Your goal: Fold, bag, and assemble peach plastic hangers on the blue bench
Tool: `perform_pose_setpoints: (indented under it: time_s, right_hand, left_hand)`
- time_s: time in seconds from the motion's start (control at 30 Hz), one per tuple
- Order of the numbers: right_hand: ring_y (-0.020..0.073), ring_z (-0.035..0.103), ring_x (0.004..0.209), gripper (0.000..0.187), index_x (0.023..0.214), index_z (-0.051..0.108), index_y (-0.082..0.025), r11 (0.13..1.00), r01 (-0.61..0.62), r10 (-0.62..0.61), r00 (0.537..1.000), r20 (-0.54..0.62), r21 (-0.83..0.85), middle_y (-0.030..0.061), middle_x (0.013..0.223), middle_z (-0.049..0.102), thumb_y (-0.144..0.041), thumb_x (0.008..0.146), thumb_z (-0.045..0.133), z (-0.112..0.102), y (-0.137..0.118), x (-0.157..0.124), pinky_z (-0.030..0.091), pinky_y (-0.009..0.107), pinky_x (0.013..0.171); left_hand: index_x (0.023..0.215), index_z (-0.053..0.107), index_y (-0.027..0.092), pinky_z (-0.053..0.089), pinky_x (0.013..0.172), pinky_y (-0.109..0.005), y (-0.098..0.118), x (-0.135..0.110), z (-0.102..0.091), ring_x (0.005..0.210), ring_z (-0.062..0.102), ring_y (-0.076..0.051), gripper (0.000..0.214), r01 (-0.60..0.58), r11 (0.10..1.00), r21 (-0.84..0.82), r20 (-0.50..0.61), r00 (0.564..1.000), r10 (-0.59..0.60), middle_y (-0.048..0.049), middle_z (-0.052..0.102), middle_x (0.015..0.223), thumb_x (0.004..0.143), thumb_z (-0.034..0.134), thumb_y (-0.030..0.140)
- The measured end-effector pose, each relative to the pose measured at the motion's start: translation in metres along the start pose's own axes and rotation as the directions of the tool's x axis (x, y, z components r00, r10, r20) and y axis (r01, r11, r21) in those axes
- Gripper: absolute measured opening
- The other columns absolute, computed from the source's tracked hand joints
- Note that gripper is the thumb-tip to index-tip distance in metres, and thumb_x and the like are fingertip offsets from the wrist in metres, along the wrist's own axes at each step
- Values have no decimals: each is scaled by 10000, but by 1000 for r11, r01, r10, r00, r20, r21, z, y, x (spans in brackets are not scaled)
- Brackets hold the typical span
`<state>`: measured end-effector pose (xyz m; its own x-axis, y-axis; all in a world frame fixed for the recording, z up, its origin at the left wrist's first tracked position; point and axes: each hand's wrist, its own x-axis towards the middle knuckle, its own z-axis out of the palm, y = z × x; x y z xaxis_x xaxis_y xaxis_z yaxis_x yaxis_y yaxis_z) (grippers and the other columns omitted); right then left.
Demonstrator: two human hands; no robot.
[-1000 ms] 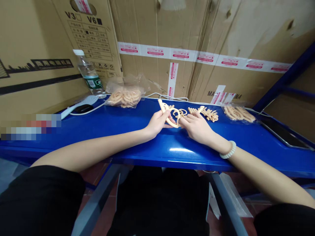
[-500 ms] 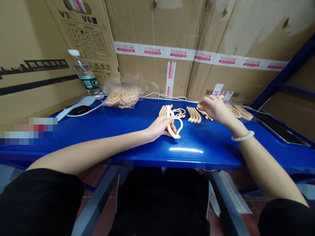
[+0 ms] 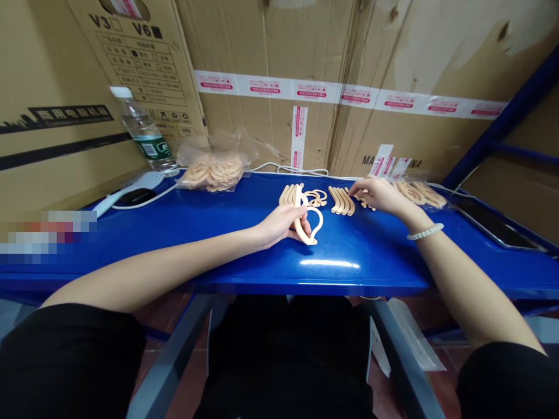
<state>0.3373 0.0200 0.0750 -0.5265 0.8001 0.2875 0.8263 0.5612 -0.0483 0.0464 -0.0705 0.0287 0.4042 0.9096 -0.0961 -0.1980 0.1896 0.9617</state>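
My left hand (image 3: pixel 282 224) is closed around a pale, wood-coloured curved piece (image 3: pixel 321 224) that forms a loop with a pointed lower end, held just above the blue table. Behind it lies a row of slim curved strips (image 3: pixel 287 195), with several ring-like pieces (image 3: pixel 317 198) beside them. My right hand (image 3: pixel 379 195) is lowered at the right end of a second row of curved strips (image 3: pixel 340 201). Its fingers are bent together, and whatever is between their tips is too small to make out. Small knobbed pieces (image 3: pixel 367 203) lie under that hand, partly hidden.
Along the back stand cardboard boxes (image 3: pixel 262 128). A clear bag of pale pieces (image 3: pixel 213 171), a water bottle (image 3: pixel 151 142) and a light-blue handled object (image 3: pixel 131 189) are on the left. At right are another bag (image 3: pixel 421 193) and a dark flat device (image 3: pixel 493 224).
My right hand has come down and slightly left, to the end of the right-hand strip row. My left hand keeps its hold on the looped piece. The view has shifted slightly.
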Motion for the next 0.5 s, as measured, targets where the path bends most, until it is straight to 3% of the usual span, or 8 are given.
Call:
perform_pose_setpoints:
  time_s: [0.1,0.2,0.33,0.43,0.5]
  right_hand:
    - [279,646,986,365,1058,741,-183,999,-27,31,986,-166,25,98,970,767,-91,817,484,-2,-1,-2,495,389,876]
    - [265,661,970,406,1174,657,-162,996,-9,31,970,-240,89,111,1023,750,-76,840,442,-6,-3,-5,490,366,866]
    - [241,657,822,355,1234,571,-140,995,3,14,988,-156,104,114,935,711,-132,924,397,-7,-9,-8,473,323,742]
    - [251,642,755,342,1278,542,-131,999,-41,42,993,-111,13,103,864,699,-208,974,405,-2,-11,-7,453,327,699]
    - [251,651,779,385,1318,520,-134,998,-43,38,993,-111,-39,105,906,714,-164,947,421,2,-10,-6,458,324,716]
  left_hand:
    - [724,543,130,633,679,-384,-1,0,-2,593,684,-186,328,3,1000,-6,16,1000,-2,-75,676,642,1031,538,244]
    - [728,541,132,632,681,-379,-1,1,-3,598,686,-185,327,4,1000,-9,24,1000,-4,-75,677,647,1032,546,254]
    - [724,538,130,622,653,-355,0,1,-2,597,686,-185,345,14,1000,-9,15,1000,-14,-79,671,643,1052,481,220]
    - [716,539,129,618,647,-356,0,0,-1,592,681,-186,366,13,1000,-4,11,1000,-13,-87,671,646,1061,446,209]
    - [716,540,132,619,661,-369,0,0,-1,596,680,-190,363,11,1000,-9,20,1000,-11,-89,672,651,1059,462,223]
